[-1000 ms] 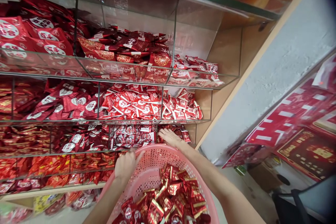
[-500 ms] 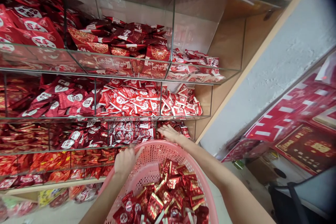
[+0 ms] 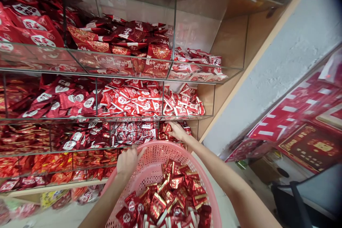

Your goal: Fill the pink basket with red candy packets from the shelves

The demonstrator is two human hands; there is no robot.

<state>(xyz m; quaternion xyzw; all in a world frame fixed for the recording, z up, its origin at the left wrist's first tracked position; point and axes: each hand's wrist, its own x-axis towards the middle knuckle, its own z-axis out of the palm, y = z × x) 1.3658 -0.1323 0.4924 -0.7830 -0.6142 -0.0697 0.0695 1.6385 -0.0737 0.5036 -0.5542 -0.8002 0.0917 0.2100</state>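
Observation:
My left hand grips the rim of a pink plastic basket with small holes in its wall. Inside the basket lies a heap of small candies in shiny red and gold wrappers. Past the far rim, my right hand reaches into the right-end compartment of a lower shelf. Its fingers are closed on a red wrapped candy. Other dark red packets lie around that hand, and its fingertips are partly hidden.
Glass shelves with dividers hold red packets in several rows. Clear front panels stand along the shelf edges. A wooden side panel and grey wall border them on the right. Dark chair-like legs stand at lower right; bagged goods lie at lower left.
My right hand has gone from lying flat with fingers stretched over the packets to closing on a candy, slightly raised. My left hand stays on the basket rim.

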